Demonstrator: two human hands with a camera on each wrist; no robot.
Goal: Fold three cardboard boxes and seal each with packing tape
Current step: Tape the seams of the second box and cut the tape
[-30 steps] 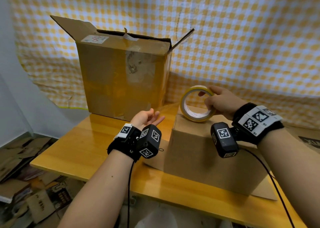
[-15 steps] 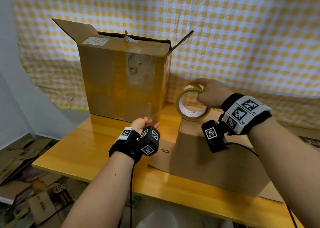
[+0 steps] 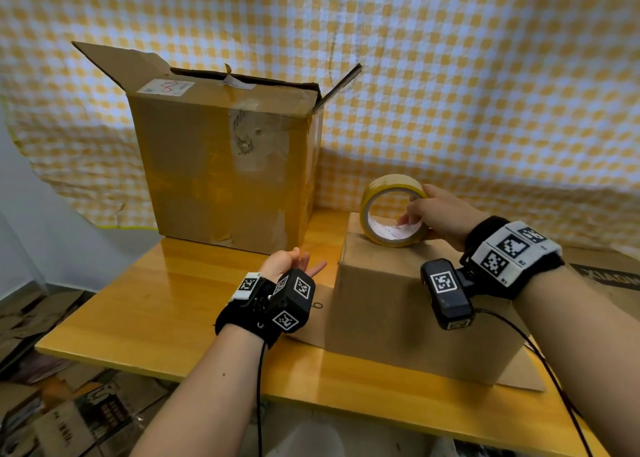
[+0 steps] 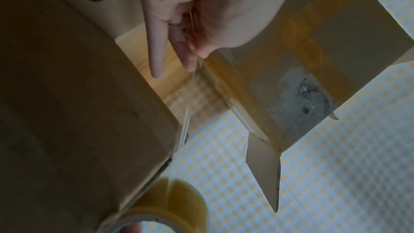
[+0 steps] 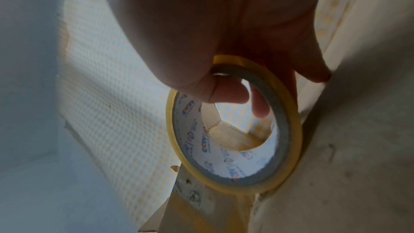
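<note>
A small brown cardboard box [image 3: 398,304] stands on the wooden table [image 3: 156,311] at the right. A yellow tape roll [image 3: 384,186] stands on edge on its far top edge. My right hand [image 3: 440,214] grips the roll, thumb over the rim and fingers through the core [image 5: 201,157]. My left hand [image 3: 291,262] hovers left of the box; its thumb and fingers [image 4: 190,59] pinch the end of a clear tape strip [image 4: 186,127] that runs to the roll [image 4: 177,199]. A tall open cardboard box [image 3: 221,165] stands at the back left.
A flat cardboard flap [image 3: 311,304] printed with a numeral lies on the table under my left wrist. A yellow checked cloth [image 3: 485,92] hangs behind. Flattened cardboard [image 3: 52,404] litters the floor at lower left, past the table's front edge.
The roll dipped past the small box's far left corner and now stands back on its top edge. My left hand has sunk a little beside the box.
</note>
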